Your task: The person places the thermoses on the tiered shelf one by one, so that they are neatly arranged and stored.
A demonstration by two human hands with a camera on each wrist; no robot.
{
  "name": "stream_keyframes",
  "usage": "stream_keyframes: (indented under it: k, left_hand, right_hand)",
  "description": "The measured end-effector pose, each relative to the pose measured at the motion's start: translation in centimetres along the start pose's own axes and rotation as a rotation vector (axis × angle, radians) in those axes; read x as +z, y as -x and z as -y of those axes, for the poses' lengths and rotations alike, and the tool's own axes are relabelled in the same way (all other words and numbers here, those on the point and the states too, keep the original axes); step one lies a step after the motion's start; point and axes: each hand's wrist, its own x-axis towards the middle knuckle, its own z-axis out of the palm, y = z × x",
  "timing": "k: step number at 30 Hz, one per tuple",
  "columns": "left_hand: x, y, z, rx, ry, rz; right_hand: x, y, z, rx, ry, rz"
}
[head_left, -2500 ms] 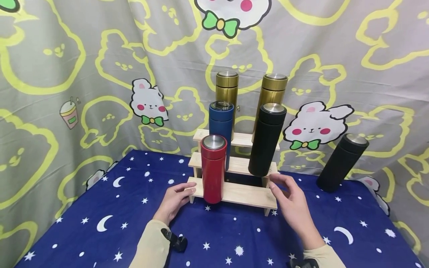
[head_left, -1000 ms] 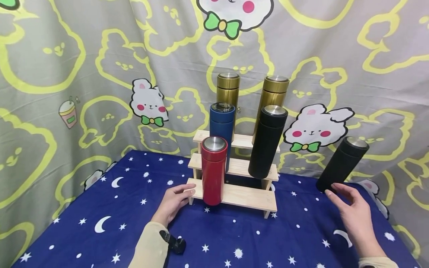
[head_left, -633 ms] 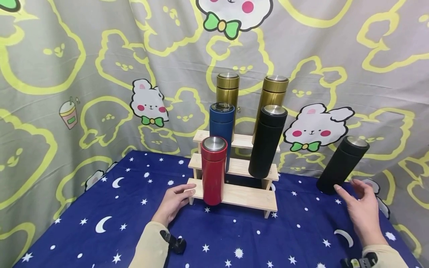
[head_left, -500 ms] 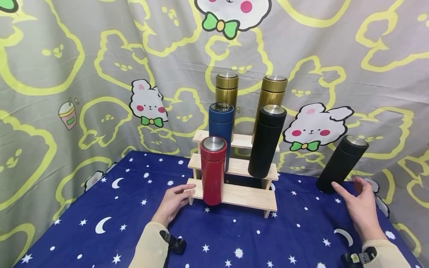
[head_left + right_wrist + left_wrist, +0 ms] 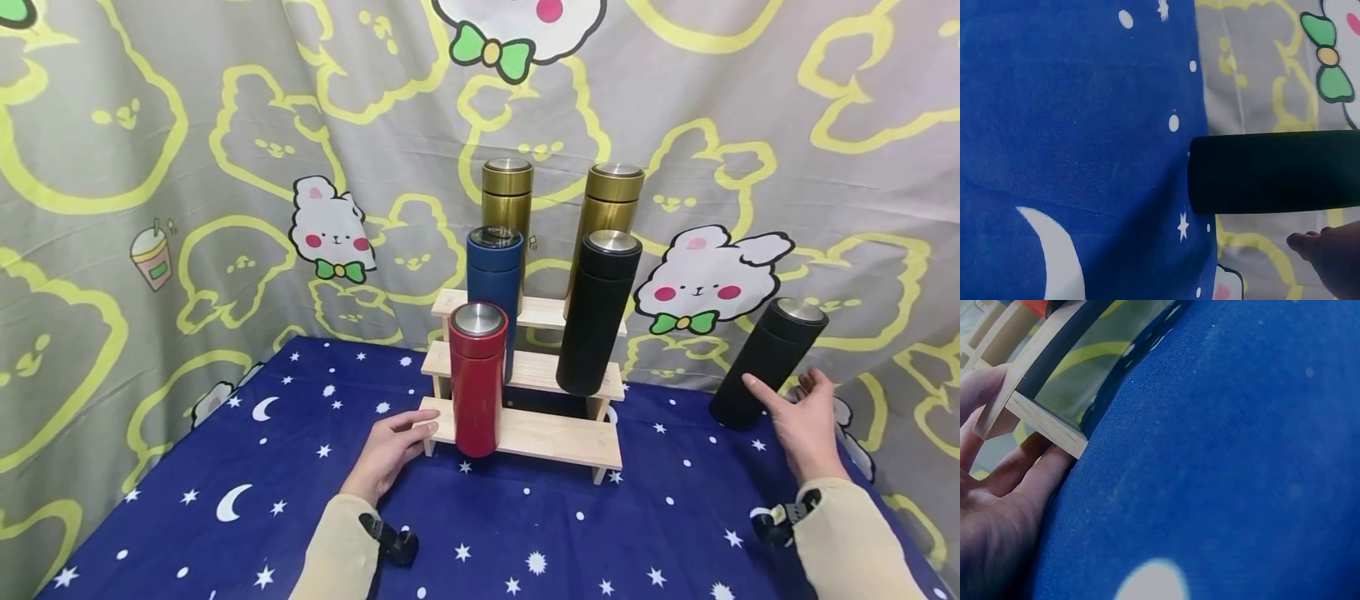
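My left hand (image 5: 386,450) grips the left end of the lowest step of a three-tier wooden stand (image 5: 555,437). In the left wrist view, fingers reach around the stand's leg (image 5: 1047,425). A red thermos (image 5: 477,392) stands upright on that step, beside the hand. A black thermos (image 5: 765,362) stands on the table at the far right. My right hand (image 5: 806,421) is beside it, fingers parted, the thumb overlapping its body in the head view. In the right wrist view, a gap shows between the fingertips (image 5: 1297,242) and this thermos.
On the middle step stand a blue thermos (image 5: 495,275) and another black thermos (image 5: 600,317). Two gold thermoses, left (image 5: 507,196) and right (image 5: 611,200), occupy the top step. A patterned curtain (image 5: 247,125) hangs behind the blue starry tablecloth (image 5: 300,517).
My right hand left the stand's right side and moved right to the lone black thermos, then rose alongside its body. My left hand stayed at the stand, and the thermoses kept their places.
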Motion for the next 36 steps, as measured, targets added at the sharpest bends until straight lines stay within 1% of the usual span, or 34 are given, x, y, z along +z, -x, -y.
stream_keyframes:
  k: [4, 7, 13, 16, 20, 22, 24, 27, 29, 34, 36]
  left_hand:
    - [0.0, -0.1, 0.0, 0.0, 0.008, 0.001]
    - [0.0, -0.1, 0.0, 0.007, 0.012, 0.001]
    - [0.0, -0.2, 0.2, -0.004, 0.014, -0.004]
    - [0.0, -0.1, 0.2, -0.009, 0.012, -0.008]
    - [0.0, 0.0, 0.1, -0.009, 0.01, -0.01]
    - [0.0, -0.1, 0.0, -0.008, 0.01, -0.01]
    - [0.0, -0.1, 0.0, -0.007, 0.011, -0.01]
    - [0.0, 0.0, -0.1, -0.01, 0.009, -0.01]
    - [0.1, 0.0, 0.0, -0.009, 0.008, -0.009]
    - [0.1, 0.0, 0.0, -0.002, 0.003, -0.011]
    - [0.1, 0.0, 0.0, -0.001, 0.005, -0.012]
  right_hand:
    - [0.4, -0.6, -0.2, -0.006, 0.036, 0.007]
    - [0.4, -1.0, -0.2, -0.007, 0.044, 0.004]
    - [0.6, -1.7, -0.3, -0.013, 0.049, -0.025]
    - [0.9, -2.1, -0.3, -0.008, 0.033, -0.048]
    - [1.6, -2.5, -0.4, -0.001, -0.015, -0.067]
    - [2.0, -2.6, -0.3, 0.007, -0.048, -0.079]
    - [2.3, -2.7, -0.3, 0.026, -0.058, -0.091]
    - [2.5, -2.6, -0.4, 0.057, -0.053, -0.123]
    - [2.6, -2.5, -0.4, 0.072, -0.026, -0.141]
    - [2.6, -2.3, -0.3, 0.072, -0.011, -0.159]
    - [2.6, -2.4, -0.2, 0.075, -0.03, -0.154]
